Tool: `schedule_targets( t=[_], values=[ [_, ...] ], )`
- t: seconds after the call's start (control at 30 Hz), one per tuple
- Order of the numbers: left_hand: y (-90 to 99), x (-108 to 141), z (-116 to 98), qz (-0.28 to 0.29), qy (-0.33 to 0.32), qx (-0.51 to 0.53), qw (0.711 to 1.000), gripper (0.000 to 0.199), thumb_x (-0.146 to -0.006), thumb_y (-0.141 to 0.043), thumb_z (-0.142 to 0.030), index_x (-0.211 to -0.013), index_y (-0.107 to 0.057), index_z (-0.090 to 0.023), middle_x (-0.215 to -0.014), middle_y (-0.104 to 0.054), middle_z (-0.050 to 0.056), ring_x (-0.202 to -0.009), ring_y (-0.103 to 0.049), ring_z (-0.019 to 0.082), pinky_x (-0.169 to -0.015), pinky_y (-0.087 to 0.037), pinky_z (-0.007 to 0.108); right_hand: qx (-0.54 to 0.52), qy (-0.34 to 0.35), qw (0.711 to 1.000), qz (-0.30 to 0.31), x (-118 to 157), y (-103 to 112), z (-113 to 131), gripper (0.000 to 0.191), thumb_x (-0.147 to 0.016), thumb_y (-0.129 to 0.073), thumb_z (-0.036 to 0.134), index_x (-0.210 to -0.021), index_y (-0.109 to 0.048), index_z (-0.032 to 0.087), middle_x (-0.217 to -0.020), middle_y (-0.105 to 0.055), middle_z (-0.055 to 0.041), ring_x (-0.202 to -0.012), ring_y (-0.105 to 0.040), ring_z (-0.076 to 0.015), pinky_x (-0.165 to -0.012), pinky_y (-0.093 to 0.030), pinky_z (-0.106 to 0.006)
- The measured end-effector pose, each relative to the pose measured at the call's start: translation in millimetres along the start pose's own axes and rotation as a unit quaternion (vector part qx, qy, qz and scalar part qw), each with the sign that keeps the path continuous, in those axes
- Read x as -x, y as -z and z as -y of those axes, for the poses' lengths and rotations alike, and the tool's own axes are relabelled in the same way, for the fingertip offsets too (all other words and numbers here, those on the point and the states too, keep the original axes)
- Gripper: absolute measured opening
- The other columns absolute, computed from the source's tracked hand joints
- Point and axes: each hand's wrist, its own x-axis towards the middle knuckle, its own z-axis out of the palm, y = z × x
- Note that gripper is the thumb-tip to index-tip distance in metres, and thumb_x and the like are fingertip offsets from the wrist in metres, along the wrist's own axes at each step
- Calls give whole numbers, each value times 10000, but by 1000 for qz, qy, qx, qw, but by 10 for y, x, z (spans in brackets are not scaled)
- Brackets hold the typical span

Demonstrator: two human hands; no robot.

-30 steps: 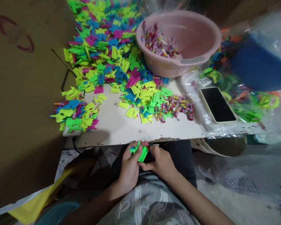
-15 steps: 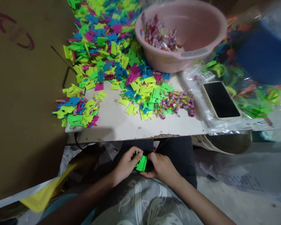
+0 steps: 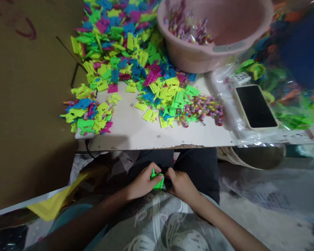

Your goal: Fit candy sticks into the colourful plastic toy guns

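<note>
My left hand [image 3: 142, 184] is closed over my lap, gripping a small bright green plastic toy piece [image 3: 159, 184] with a ridged face. The thumb lies across the front of the piece and covers part of it. Close by on the right, my right hand [image 3: 183, 186] has its fingers curled in, with the fingertips at the piece's right edge. Whatever those fingers pinch is too small or hidden to make out. Both hands are below the front edge of the white table [image 3: 157, 141].
Many similar pieces in yellow, green, blue and pink form a large pile [image 3: 117, 45]. Small wrapped candy-like tubes [image 3: 208, 108] lie beside it, with more inside a pink basin [image 3: 199, 61]. A phone [image 3: 256, 106] rests on plastic bags. A cardboard box [image 3: 28, 115] stands left.
The left thumb has moved across the green piece, hiding more of its ridged face. My right fingers have curled in and drawn slightly away from its lower edge. The camera view has shifted slightly.
</note>
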Motion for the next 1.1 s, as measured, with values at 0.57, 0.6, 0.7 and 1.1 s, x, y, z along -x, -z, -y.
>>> schedule_targets(
  t=[0.57,0.6,0.7,1.1],
  values=[
    [98,22,-268,-91,-60,32,994,206,-754,-656,-257,-943,-593,-207,-846,-623,8,-814,-588,164,-767,-459,273,43,139,981,-128,-119,402,-28,213,-859,-604,305,-974,-500,159,-849,-645,-104,-765,-600,-244,-674,-455,-346],
    [150,-33,-326,-99,-79,35,991,267,-741,-668,-226,-999,-597,-214,-875,-638,12,-835,-600,167,-780,-465,274,58,159,968,-185,-160,502,-38,207,-888,-575,308,-999,-497,152,-872,-644,-115,-777,-593,-245,-693,-457,-358],
    [286,-281,-431,-113,-164,17,980,197,-766,-653,-197,-960,-621,-210,-901,-667,28,-869,-619,178,-812,-475,288,95,157,946,-267,-293,806,-78,127,-946,-495,253,-1020,-501,151,-925,-642,-130,-814,-582,-247,-718,-450,-369],
    [288,-778,-308,-154,-302,-106,935,84,-825,-585,-147,-812,-533,-212,-801,-627,20,-807,-612,183,-736,-473,292,-62,-71,994,-63,-480,1147,-102,240,-981,-379,302,-987,-600,210,-845,-701,-48,-755,-655,-188,-641,-397,-259]
  ],
)
